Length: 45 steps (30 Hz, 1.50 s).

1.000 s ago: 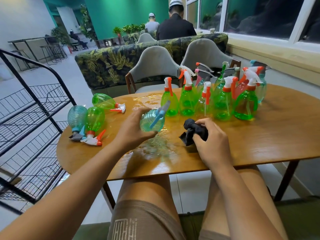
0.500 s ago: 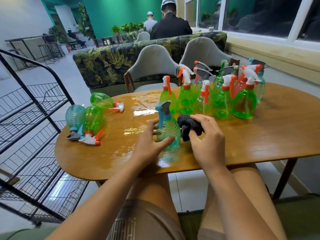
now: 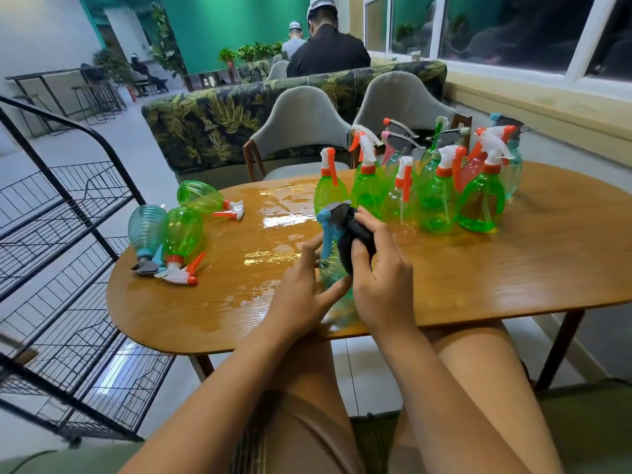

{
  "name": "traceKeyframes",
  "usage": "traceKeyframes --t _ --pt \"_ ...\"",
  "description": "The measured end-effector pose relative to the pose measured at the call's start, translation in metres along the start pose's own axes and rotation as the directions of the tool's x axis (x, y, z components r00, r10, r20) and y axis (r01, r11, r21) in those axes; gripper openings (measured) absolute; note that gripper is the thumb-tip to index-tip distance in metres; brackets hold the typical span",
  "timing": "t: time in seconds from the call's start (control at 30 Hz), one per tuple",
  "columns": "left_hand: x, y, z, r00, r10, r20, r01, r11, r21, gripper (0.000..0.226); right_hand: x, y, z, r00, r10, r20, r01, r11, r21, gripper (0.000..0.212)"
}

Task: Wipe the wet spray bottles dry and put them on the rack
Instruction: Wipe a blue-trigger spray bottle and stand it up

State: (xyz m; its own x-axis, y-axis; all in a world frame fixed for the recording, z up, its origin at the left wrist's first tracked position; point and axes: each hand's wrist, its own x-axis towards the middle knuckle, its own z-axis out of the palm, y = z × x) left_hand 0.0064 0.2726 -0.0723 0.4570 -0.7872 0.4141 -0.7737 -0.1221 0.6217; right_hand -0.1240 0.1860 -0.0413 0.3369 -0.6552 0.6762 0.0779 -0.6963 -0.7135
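Observation:
A teal spray bottle [image 3: 331, 268] with a blue trigger stands upright near the table's front edge. My left hand [image 3: 301, 295] grips its body from the left, thumb and fingers round it. My right hand [image 3: 383, 278] holds a dark cloth [image 3: 355, 241] against the bottle's neck and right side. Several green bottles with orange and white triggers [image 3: 434, 196] stand in a cluster at the back right. Three bottles lie on their sides at the table's left end: one teal [image 3: 145, 230] and two green [image 3: 183, 234], [image 3: 200, 198]. A black wire rack [image 3: 58, 254] stands left of the table.
The wooden table [image 3: 513, 268] is wet and shiny across its left and middle part. Two grey chairs [image 3: 301, 128] and a leaf-patterned sofa back stand behind it. People sit farther back. My knees are under the table's front edge.
The teal bottle went from tilted in my left hand to upright on the table. My right hand brought the cloth from the tabletop up onto the bottle's neck.

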Motion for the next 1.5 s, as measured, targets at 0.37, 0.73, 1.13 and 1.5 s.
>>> traceKeyframes --t 0.37,0.73,1.13,1.5 --pt "0.0 -0.006 0.002 1.0 -0.005 0.003 0.005 1.0 -0.002 0.073 0.0 0.006 -0.002 1.0 -0.022 0.008 0.022 0.997 -0.072 0.04" --pt "-0.001 -0.006 -0.002 0.995 -0.058 -0.083 0.052 0.996 -0.078 0.053 -0.013 0.017 0.007 0.993 0.11 0.041 -0.1 0.976 -0.192 0.033" --pt "0.003 -0.011 -0.003 0.979 -0.134 -0.154 0.113 0.984 -0.14 0.075 -0.016 0.026 0.008 0.854 0.402 0.33 -0.116 0.766 -0.633 0.026" --pt "0.003 -0.011 -0.004 0.987 -0.108 -0.119 0.092 0.986 -0.137 0.076 -0.011 0.016 -0.002 0.996 0.076 0.039 -0.065 0.971 -0.23 0.034"
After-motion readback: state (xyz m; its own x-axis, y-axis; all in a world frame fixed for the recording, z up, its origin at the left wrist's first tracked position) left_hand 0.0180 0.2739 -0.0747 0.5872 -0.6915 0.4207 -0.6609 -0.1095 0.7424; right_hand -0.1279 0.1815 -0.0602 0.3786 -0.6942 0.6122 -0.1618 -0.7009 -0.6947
